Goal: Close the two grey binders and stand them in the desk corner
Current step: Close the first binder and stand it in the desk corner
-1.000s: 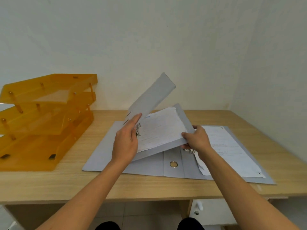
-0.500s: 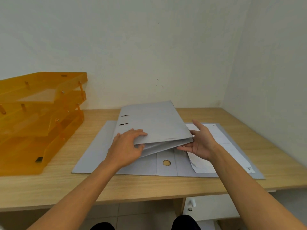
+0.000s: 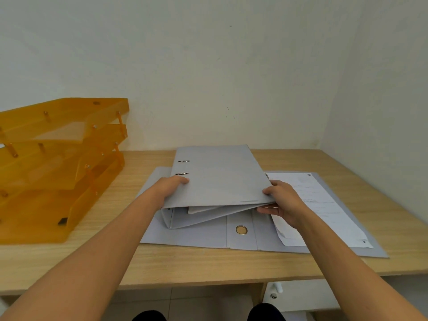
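Note:
A closed grey binder (image 3: 220, 177) lies tilted on top of a second grey binder (image 3: 201, 237), which is spread open flat on the desk with white sheets (image 3: 317, 205) on its right half. My left hand (image 3: 168, 188) grips the closed binder's near left corner, thumb on the cover. My right hand (image 3: 281, 200) holds its near right corner, thumb on top and fingers underneath. The closed binder's near edge is raised a little, and paper edges show inside it. The open binder's spine with a metal ring hole (image 3: 241, 229) faces me.
An orange three-tier letter tray (image 3: 58, 163) stands at the left of the wooden desk (image 3: 185, 265). White walls meet at the back right, forming the desk corner (image 3: 315, 151). Bare desk lies behind the binders there.
The upper binder's cover came down from half open to fully closed. My left hand shifted to its near left corner and my right hand wrapped around the near right corner.

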